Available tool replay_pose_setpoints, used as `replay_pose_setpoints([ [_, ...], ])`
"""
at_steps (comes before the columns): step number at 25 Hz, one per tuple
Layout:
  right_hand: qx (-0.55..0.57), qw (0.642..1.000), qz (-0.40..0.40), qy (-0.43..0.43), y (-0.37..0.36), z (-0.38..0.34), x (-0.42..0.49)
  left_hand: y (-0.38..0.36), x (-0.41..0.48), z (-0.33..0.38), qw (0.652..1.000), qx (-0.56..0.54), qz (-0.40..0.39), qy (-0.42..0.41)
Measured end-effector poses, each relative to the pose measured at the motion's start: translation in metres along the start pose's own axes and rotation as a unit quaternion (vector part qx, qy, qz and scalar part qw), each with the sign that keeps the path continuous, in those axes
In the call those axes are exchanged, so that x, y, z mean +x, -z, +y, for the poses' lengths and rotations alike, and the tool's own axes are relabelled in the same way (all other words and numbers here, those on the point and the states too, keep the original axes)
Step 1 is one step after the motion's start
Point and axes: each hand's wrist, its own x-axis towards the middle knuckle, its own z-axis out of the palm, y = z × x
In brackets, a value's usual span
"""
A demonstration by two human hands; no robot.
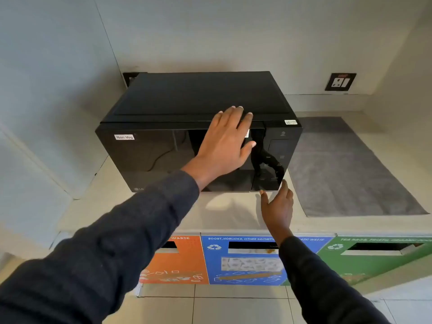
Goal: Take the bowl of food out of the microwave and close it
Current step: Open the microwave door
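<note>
A black microwave (163, 106) with a "Non-Veg" label stands on a pale counter (224, 213), its glossy door (149, 157) shut. My left hand (228, 141) lies flat against the door's upper right part, fingers spread and reaching over the top edge. My right hand (278, 206) hovers open just below the microwave's lower right corner, fingertips at the bottom of the control panel (275, 157). No bowl of food is visible; the dark door hides the inside.
A grey mat (346, 169) lies on the counter to the right of the microwave. A wall socket (340, 81) sits behind it. Below the counter's front edge are orange (177, 265), blue (243, 260) and green (364, 256) waste bin fronts. Walls close in left and behind.
</note>
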Motion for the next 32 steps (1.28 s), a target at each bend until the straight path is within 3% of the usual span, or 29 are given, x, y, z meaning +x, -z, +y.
replay_pose_setpoints([
  [5,0.054,0.998,-0.04,0.002,0.007,0.008,0.019,-0.02,0.018,-0.005,0.993,0.023,-0.111,0.027],
  [18,0.02,0.997,-0.063,0.047,-0.002,0.031,0.049,-0.033,0.017,-0.002,0.992,0.045,-0.107,0.041],
  [23,0.018,0.996,0.003,0.092,-0.025,0.036,0.042,-0.032,0.014,0.002,0.993,0.032,-0.106,0.05],
  [27,0.019,0.997,0.006,0.07,-0.025,0.034,0.044,-0.029,0.002,0.009,0.994,0.021,-0.09,0.054],
  [32,-0.004,0.991,-0.075,0.112,0.005,0.029,0.057,-0.019,-0.004,0.016,0.993,0.022,-0.094,0.065],
])
